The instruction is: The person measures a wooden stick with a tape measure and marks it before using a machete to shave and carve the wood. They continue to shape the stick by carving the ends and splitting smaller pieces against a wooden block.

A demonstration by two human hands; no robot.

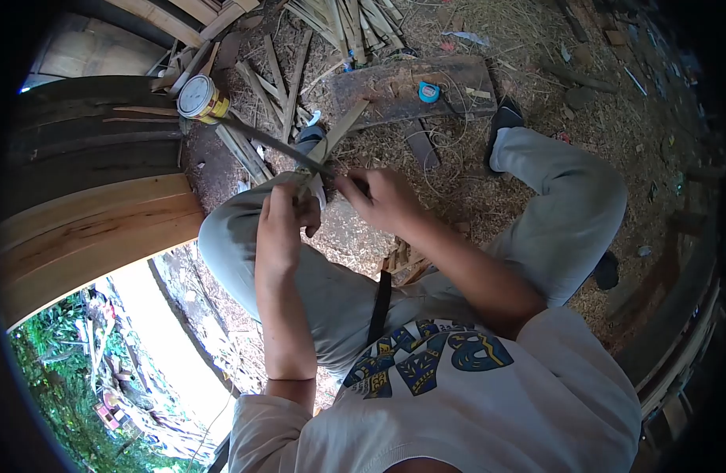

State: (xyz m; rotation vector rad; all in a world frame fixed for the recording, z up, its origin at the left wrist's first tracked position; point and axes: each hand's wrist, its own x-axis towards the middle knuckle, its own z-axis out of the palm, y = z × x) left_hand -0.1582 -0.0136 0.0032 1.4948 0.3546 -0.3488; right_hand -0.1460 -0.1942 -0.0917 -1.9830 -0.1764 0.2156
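Observation:
I sit on the ground with my knees up. My left hand rests on my left knee and grips a pale bamboo strip that slants up and to the right. My right hand is closed on the handle of a long dark knife. The blade reaches up and left across the strip, toward a tin can. Blade and strip cross just above my left hand.
A yellow tin can with a white lid stands at the upper left among split bamboo strips. A dark wooden board carries a blue tape measure. Curved wooden planks rise on the left. Shavings cover the ground.

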